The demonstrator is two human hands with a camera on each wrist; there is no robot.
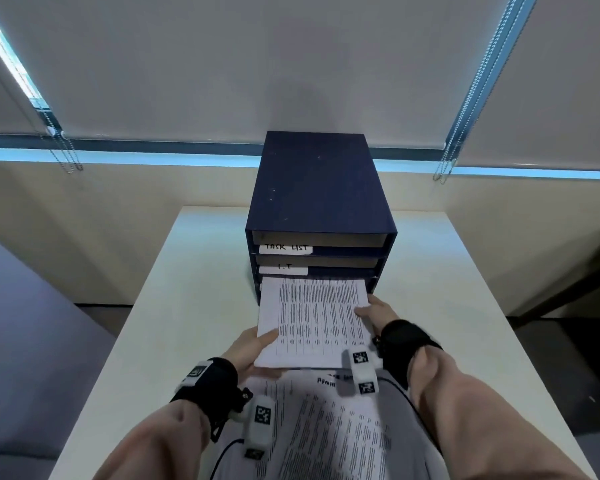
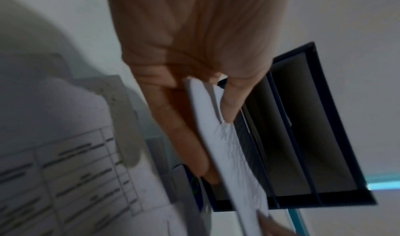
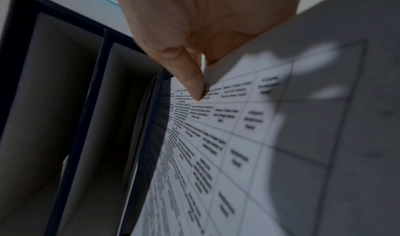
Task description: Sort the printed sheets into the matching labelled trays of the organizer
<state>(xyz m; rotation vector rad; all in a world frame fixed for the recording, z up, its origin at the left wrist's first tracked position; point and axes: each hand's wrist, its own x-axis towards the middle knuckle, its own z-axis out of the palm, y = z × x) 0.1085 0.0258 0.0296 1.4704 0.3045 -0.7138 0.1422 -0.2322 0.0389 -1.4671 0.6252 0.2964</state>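
Note:
A dark blue tray organizer [image 1: 317, 202] stands on the white table [image 1: 194, 289], its top trays labelled "TASK LIST" [image 1: 285, 248] and "I.T" [image 1: 283, 268]. I hold a printed sheet [image 1: 312, 320] with a table of text, its far edge at the mouth of the third tray. My left hand [image 1: 253, 348] pinches its near left corner, thumb on top. My right hand [image 1: 374, 311] pinches the right edge. The left wrist view shows the sheet [image 2: 225, 145] edge-on between thumb and fingers, and the right wrist view shows a thumb on the sheet [image 3: 238, 137] beside the organizer [image 3: 90, 102].
More printed sheets [image 1: 326, 420] lie in a loose pile on the table's near edge, below my hands. A wall with window blinds [image 1: 291, 64] rises behind the organizer. Floor drops off on both sides of the table.

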